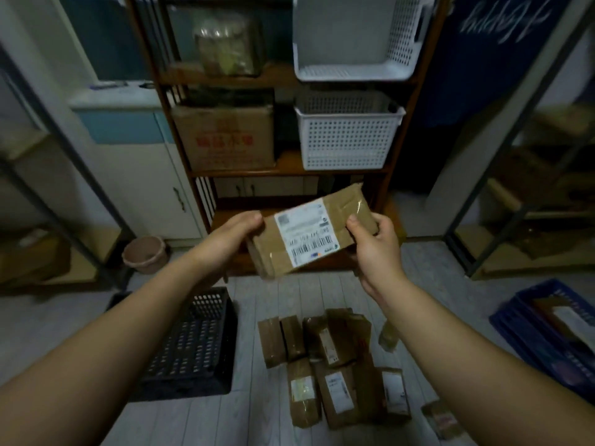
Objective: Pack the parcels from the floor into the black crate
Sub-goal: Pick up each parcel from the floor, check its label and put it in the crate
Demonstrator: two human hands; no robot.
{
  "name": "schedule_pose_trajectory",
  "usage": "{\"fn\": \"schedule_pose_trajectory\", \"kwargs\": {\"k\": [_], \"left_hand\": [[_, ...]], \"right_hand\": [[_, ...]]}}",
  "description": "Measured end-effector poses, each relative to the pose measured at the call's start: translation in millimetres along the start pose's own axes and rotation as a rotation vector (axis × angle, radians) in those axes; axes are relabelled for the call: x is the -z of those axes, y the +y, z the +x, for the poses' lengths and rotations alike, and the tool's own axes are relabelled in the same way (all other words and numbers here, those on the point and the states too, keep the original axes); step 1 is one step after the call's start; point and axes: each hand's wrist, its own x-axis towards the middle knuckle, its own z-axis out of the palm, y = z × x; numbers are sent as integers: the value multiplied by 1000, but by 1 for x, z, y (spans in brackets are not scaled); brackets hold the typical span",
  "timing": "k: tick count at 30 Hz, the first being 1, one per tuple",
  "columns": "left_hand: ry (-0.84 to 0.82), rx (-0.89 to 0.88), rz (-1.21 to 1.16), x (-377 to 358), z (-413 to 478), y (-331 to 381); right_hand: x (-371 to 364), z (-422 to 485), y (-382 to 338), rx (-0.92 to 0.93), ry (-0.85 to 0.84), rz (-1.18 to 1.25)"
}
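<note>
While held tilted in mid-air, gripped at both ends: brown parcel (309, 235), white label up. Left hand (231, 236) curled round left end, thumb on top; right hand (375, 249) pinching right end likewise. Below on floor, pile of parcels (335, 365). Just left of pile, black crate (193, 342). Behind, wooden shelf (283, 170), white baskets (347, 136).

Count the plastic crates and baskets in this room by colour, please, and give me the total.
White baskets: 2, both on the shelf
Black crate: 1, on the floor
Blue crate: 1, on the floor, partly cut off by the picture edge
Total: 4
</note>
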Motion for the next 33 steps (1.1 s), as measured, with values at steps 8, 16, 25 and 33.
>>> {"fn": "schedule_pose_trajectory", "kwargs": {"k": [8, 16, 25, 33], "left_hand": [[247, -116, -250, 15, -71, 38], [454, -218, -162, 104, -124, 28], [547, -137, -93, 271, -152, -25], [492, -67, 53, 373, -137, -56]], "right_hand": [[-32, -46, -66, 178, -88, -169], [-107, -85, -67, 272, -346, -408], [-274, -138, -24, 213, -464, -444], [-369, -152, 5, 108, -497, -446]]}}
